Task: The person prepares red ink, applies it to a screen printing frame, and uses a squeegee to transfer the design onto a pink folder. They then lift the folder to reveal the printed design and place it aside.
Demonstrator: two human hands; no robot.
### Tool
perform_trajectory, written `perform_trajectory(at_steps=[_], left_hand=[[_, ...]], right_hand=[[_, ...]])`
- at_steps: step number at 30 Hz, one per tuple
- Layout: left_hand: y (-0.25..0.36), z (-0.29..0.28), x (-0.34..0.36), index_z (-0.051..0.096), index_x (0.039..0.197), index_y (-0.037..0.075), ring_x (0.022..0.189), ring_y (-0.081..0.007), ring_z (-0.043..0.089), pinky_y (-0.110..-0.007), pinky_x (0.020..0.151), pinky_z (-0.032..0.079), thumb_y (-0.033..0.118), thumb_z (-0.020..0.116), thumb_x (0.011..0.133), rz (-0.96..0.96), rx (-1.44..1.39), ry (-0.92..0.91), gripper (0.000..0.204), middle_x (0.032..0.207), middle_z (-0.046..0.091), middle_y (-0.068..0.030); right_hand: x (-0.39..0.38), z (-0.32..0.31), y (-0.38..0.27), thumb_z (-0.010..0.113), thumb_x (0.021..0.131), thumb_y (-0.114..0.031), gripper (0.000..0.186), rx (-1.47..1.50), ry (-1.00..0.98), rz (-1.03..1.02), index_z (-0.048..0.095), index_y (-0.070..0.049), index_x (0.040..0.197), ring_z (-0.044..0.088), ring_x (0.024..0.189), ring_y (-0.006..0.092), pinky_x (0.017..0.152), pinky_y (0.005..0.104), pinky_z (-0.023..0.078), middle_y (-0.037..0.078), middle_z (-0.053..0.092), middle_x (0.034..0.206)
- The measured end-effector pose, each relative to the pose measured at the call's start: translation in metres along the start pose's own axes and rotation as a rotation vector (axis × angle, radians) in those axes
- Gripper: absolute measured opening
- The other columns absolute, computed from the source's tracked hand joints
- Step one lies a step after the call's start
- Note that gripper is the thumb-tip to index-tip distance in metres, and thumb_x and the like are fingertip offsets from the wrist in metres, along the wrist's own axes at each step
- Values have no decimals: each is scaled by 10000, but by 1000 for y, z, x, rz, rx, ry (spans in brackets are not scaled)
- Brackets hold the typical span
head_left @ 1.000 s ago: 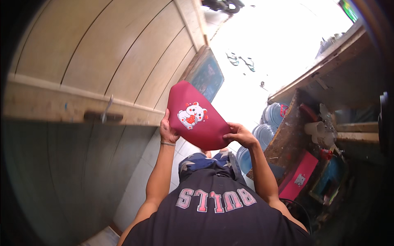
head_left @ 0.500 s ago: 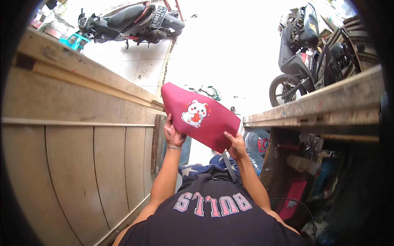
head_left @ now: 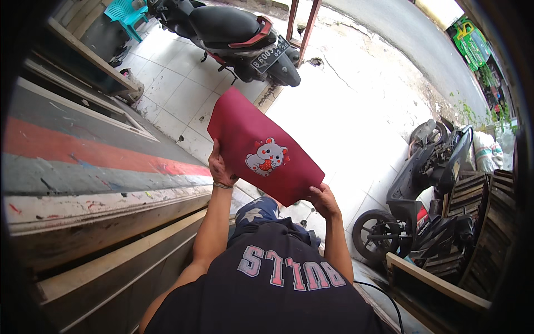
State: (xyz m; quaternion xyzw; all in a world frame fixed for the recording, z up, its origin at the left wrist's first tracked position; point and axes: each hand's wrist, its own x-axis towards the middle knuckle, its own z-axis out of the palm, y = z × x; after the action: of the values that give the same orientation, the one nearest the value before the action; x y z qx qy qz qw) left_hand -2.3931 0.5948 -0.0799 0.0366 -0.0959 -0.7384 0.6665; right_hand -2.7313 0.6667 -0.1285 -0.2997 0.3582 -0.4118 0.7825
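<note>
Between my two hands is a maroon sheet (head_left: 253, 128), slightly bowed, with a printed white bear (head_left: 267, 157) holding a strawberry. It tilts down from upper left to lower right. My left hand (head_left: 221, 167) grips its left lower edge, the fingers partly hidden behind it. At the lower right corner, my right hand (head_left: 325, 200) pinches the sheet with the thumb on top. The material could be fabric or thin flexible stock; I cannot tell which.
A motorcycle (head_left: 228, 33) stands at the upper left beside a teal plastic chair (head_left: 127, 15). Another motorcycle (head_left: 414, 206) is at the right, near stacked wooden frames (head_left: 473, 195). A paint-stained bench edge (head_left: 111, 195) runs along my left. A black cable (head_left: 384, 295) curves at lower right.
My view has turned and moved out of the wooden-sided doorway toward the tiled area, with the motorcycles now closer. Both hands still hold the maroon sheet, at nearly the same tilt.
</note>
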Motion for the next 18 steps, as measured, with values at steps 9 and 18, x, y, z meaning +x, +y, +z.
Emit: perform_trajectory(at_steps=[9,18], left_hand=[[133,0,192,488,1451,-54,1210,-232,652,-366,1073,506,411,296,1144,357,731,265,589,1371,645,-160],[344,-101,320,465,1477,-42,1265,-274,640,-412,1080,531,416,313,1135,321,-52,-181,592,1391,622,-225]], right_hand=[[338,95,-203,720,900,-273,750,-843,-315,-145,439,22,1529,423,1474,312,1218,414,335,192,496,1552],[657,255,-193,671,953,-11,393,-603,-961,294,635,35,1342,628,1213,192,1083,376,472,121,679,1313]])
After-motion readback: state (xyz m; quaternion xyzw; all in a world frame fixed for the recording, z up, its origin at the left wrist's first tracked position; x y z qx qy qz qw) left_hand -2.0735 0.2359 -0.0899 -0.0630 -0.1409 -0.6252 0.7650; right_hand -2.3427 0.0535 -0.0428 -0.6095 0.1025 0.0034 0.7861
